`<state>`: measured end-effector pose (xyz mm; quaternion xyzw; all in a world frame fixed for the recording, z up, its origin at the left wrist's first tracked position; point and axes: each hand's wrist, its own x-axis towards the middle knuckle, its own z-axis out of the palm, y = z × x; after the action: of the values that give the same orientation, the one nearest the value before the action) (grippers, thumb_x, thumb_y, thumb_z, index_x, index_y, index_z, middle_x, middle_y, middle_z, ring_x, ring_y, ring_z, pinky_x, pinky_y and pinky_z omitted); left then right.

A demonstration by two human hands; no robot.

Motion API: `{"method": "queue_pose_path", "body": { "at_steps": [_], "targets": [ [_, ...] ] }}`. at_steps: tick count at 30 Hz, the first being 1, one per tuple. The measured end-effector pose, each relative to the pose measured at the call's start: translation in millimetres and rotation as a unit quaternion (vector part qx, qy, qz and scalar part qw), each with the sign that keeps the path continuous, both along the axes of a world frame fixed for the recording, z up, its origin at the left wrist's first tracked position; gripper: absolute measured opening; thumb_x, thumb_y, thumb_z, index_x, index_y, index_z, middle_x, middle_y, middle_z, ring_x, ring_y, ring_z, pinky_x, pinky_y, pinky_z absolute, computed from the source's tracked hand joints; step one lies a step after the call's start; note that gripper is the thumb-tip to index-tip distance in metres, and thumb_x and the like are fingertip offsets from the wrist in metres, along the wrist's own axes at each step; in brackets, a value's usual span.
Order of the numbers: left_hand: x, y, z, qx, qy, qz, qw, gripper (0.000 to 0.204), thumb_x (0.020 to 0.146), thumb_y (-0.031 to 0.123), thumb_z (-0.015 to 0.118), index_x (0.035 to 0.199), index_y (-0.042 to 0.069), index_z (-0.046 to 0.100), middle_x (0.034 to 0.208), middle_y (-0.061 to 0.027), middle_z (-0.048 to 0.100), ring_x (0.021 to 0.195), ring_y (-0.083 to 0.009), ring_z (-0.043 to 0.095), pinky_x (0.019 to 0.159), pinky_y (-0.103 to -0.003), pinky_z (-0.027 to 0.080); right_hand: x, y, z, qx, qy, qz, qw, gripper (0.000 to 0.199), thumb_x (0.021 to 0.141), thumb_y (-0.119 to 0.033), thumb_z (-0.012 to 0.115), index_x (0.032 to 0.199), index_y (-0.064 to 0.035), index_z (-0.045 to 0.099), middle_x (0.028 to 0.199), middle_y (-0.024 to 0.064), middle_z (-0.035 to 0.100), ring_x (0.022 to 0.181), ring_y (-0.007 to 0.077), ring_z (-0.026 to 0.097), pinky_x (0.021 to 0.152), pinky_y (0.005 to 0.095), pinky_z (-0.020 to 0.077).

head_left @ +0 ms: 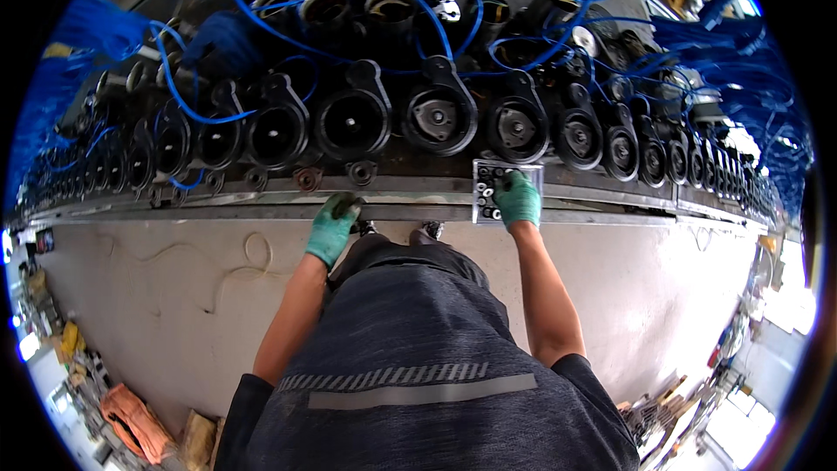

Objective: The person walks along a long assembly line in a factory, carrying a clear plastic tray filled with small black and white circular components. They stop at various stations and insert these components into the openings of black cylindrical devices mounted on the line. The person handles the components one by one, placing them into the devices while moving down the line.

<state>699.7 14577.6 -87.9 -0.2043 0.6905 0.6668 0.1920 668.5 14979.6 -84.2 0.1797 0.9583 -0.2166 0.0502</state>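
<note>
My left hand (331, 231), in a green glove with darkened fingertips, is at the front edge of the bench with its fingers curled together. Whatever it may hold is too dark and small to make out. Over a clear plastic box (476, 209) is my gloved right hand (518, 199), fingers drawn together among small black and pale ring-shaped parts (486, 192). What they pinch, if anything, is hidden. Behind the box stands a round black housing (516, 126) with a metal disc inside. A similar housing (351, 122) beyond my left hand has an open dark hollow.
Black housings line the long bench (418, 209) both ways. Small flanged parts (361, 173) lie along its front. Behind are dark cylinders (391, 13) and blue cables (209, 118); more blue bundles (96, 26) hang overhead. A thin hose (253, 269) lies on the floor at left.
</note>
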Motion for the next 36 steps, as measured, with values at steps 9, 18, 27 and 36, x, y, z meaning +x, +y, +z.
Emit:
{"method": "queue_pose_path", "body": {
  "at_steps": [9,18,27,36],
  "targets": [
    [-29,-9,-53,-0.165,0.085,0.020,0.982,0.033,0.091,0.008,0.069,0.123,0.001,0.064,0.111,-0.0136,0.074,0.099,-0.0242,0.071,0.089,-0.035,0.054,-31,-164,63,-0.393,-0.155,-0.014,0.906,0.024,0.091,-0.023,0.078,0.102,-0.0017,0.075,0.081,0.0107,0.074,0.066,0.0168,0.066,0.064,0.0346,0.0535],
    [-59,-2,-42,-0.190,0.071,-0.058,0.977,0.036,0.094,0.002,0.065,0.130,0.001,0.057,0.117,-0.0113,0.072,0.105,-0.0202,0.067,0.093,-0.033,0.052,-72,-235,-20,-0.402,-0.209,-0.003,0.891,0.024,0.091,-0.023,0.071,0.102,-0.0021,0.076,0.073,0.0074,0.072,0.058,0.0147,0.063,0.056,0.0333,0.0520],
    [-68,-1,-43,-0.224,0.031,-0.087,0.970,0.038,0.093,0.006,0.068,0.129,0.003,0.058,0.117,-0.0153,0.074,0.109,-0.0272,0.070,0.094,-0.037,0.053,-74,-233,-21,-0.452,-0.211,-0.059,0.865,0.025,0.091,-0.024,0.072,0.100,-0.0007,0.075,0.072,0.0090,0.071,0.057,0.0159,0.064,0.055,0.0329,0.0522],
    [-80,7,-26,-0.233,0.006,-0.070,0.970,0.039,0.089,0.018,0.074,0.125,0.007,0.062,0.115,-0.0209,0.073,0.111,-0.0398,0.068,0.093,-0.045,0.054,-80,-231,-27,-0.325,-0.246,0.038,0.912,0.034,0.090,-0.033,0.071,0.090,0.0009,0.075,0.070,0.0128,0.073,0.059,0.0202,0.071,0.059,0.0354,0.0558]
  ]
}}
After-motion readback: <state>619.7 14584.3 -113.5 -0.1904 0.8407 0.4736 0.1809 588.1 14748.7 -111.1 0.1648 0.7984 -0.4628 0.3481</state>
